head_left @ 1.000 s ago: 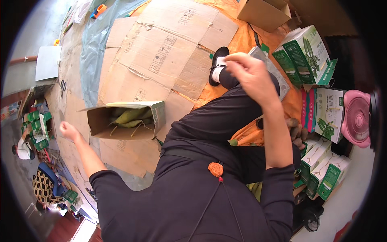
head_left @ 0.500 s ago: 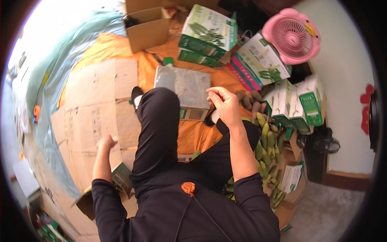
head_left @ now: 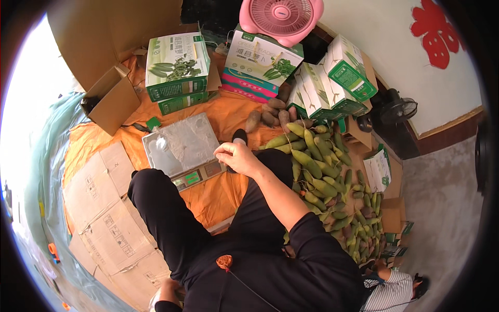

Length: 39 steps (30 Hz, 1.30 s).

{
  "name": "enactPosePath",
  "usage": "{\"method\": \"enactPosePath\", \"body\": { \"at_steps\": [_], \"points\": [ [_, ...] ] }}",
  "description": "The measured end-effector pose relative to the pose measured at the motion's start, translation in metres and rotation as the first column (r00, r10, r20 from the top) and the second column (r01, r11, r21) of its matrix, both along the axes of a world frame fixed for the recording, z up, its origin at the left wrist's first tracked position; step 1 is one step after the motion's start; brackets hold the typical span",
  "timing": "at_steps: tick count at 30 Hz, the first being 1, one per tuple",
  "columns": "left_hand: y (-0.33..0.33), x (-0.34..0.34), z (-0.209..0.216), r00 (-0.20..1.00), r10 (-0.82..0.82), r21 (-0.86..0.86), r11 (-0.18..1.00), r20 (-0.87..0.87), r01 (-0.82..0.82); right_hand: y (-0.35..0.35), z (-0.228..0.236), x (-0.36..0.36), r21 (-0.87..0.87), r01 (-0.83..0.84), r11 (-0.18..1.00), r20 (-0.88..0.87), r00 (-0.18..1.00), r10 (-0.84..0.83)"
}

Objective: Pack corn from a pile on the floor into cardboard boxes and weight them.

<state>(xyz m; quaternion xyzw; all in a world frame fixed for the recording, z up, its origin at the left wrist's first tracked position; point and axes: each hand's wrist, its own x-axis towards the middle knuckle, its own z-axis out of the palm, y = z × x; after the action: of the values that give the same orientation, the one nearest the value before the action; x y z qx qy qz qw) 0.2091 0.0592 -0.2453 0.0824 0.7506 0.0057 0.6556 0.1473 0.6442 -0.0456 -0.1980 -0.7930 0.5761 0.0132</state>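
Note:
My right hand [head_left: 236, 157] hovers beside the right edge of a metal-topped platform scale [head_left: 182, 145], fingers bent and drawn together with nothing visible in them. The scale has a lit green display and stands between my legs, with clear wrap or film across its plate. Low at the left, my left hand [head_left: 169, 284] hangs beside my thigh, next to something white; its fingers are hidden. A large heap of green radishes [head_left: 322, 174] lies to the right of my right knee. Reddish-brown tubers [head_left: 270, 113] lie just beyond the scale.
Printed green-and-white cartons [head_left: 176, 62] stand at the back, with an open brown box [head_left: 112, 101] left of them. A pink fan [head_left: 283, 18] sits atop more cartons. Flattened cardboard [head_left: 112, 223] covers the left floor over an orange sheet [head_left: 104, 125]. Another person's striped clothing [head_left: 390, 296] shows lower right.
The view has swung to the right, bringing more of the radish heap and the other person into sight. My left hand has dropped back toward my side. My right hand stays near the scale.

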Motion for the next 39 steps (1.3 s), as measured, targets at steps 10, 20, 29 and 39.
{"method": "enactPosePath", "body": {
  "at_steps": [10,20,29,39],
  "points": [
    [0.010,-0.013,-0.001,0.944,0.128,0.087,0.991,-0.304,-0.106,-0.002,0.008,-0.002,-0.020,-0.024,1.000,-0.020,1.000,0.024],
    [0.019,-0.076,-0.012,0.614,0.493,0.400,0.868,-0.617,-0.295,0.004,0.008,0.007,-0.040,-0.018,0.999,-0.098,0.995,0.014],
    [0.262,-0.278,0.217,0.378,0.828,0.910,0.365,-0.414,0.197,0.021,0.037,0.018,-0.139,-0.078,0.987,-0.099,0.993,0.064],
    [0.389,-0.266,0.190,0.731,0.201,0.680,0.582,-0.652,0.446,0.185,0.048,0.070,-0.003,0.445,0.896,-0.183,0.880,-0.438]
  ]
}}
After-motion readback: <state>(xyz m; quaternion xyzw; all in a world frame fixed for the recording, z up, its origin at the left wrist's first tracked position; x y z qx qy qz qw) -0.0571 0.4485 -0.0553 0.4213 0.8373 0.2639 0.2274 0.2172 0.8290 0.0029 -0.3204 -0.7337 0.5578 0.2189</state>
